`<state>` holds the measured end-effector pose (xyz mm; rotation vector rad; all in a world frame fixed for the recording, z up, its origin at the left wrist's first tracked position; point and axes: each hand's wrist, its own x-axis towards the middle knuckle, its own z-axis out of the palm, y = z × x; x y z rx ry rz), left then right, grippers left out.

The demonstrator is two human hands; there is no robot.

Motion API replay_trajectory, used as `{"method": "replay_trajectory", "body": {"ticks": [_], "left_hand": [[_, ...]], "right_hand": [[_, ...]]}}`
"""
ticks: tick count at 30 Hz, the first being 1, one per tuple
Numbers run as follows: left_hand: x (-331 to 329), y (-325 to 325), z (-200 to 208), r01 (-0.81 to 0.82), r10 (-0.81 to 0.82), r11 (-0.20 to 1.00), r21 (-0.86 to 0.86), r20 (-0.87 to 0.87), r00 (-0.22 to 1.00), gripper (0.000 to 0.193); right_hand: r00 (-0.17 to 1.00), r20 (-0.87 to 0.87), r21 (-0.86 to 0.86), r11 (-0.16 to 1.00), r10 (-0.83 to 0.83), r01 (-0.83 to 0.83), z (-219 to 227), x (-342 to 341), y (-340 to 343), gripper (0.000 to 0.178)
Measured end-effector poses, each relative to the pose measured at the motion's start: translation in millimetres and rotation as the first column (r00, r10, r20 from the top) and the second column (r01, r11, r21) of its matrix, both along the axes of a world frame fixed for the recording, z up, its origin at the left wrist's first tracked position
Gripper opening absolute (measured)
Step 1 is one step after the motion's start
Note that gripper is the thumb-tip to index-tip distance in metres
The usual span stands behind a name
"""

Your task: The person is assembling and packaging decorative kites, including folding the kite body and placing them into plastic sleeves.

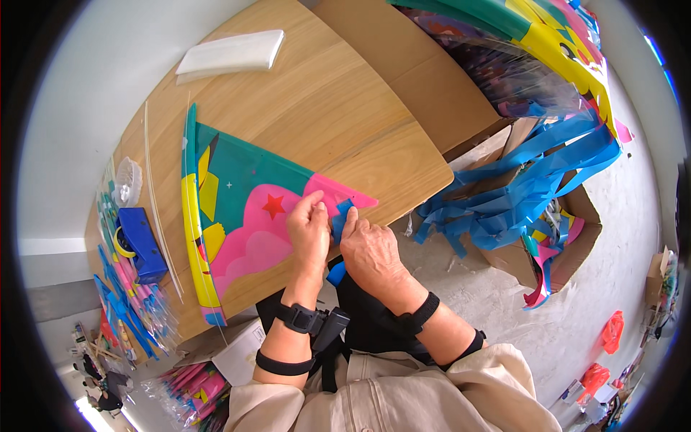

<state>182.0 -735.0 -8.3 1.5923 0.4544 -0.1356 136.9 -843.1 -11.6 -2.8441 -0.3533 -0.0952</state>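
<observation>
A folded kite (245, 169) lies on the wooden table (338, 93), green above and pink below, with a red star and a yellow spine edge on its left. My left hand (309, 229) is closed over the kite's pink lower part near the right tip; what its fingers hold is hidden. Just to the right, my right hand (371, 248) pinches a blue ribbon (338, 225) against the pink tip. More blue material hangs below the table edge between my wrists.
A folded white sheet (230, 54) lies at the far edge. A blue tape dispenser (140, 245) and thin white rods (157, 194) are at left. Many blue ribbons (504, 201) drape over an open carton (576, 245) at right, below bagged kites (533, 57).
</observation>
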Motion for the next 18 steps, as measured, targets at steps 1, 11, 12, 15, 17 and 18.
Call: {"method": "replay_trajectory", "body": {"ticks": [1, 11, 12, 15, 17, 18], "left_hand": [[0, 3, 1, 0.026, -0.026, 0.998, -0.049, 0.003, 1.000, 0.024], [11, 18, 18, 0.161, -0.203, 0.964, -0.213, -0.195, 0.960, 0.034], [12, 22, 17, 0.126, -0.151, 0.975, -0.185, -0.133, 0.980, 0.035], [8, 44, 19, -0.011, 0.013, 0.987, -0.162, 0.013, 1.000, 0.037], [6, 76, 14, -0.013, 0.016, 1.000, -0.026, 0.126, 0.992, 0.034], [3, 98, 10, -0.029, 0.019, 0.998, 0.049, 0.183, 0.983, 0.033]], "right_hand": [[1.000, -0.001, -0.003, 1.000, -0.002, 0.002, 0, 0, 0, 0.046], [1.000, 0.017, 0.021, 1.000, -0.010, 0.010, 1, -3, -4, 0.048], [1.000, 0.016, 0.033, 0.999, -0.006, 0.005, 2, -3, -5, 0.048], [1.000, 0.018, 0.096, 0.995, -0.007, 0.006, 1, -5, -11, 0.045], [1.000, 0.007, 0.115, 0.993, -0.030, 0.029, 5, -7, -20, 0.043], [0.999, 0.002, 0.130, 0.991, -0.034, 0.033, 9, -7, -22, 0.042]]}}
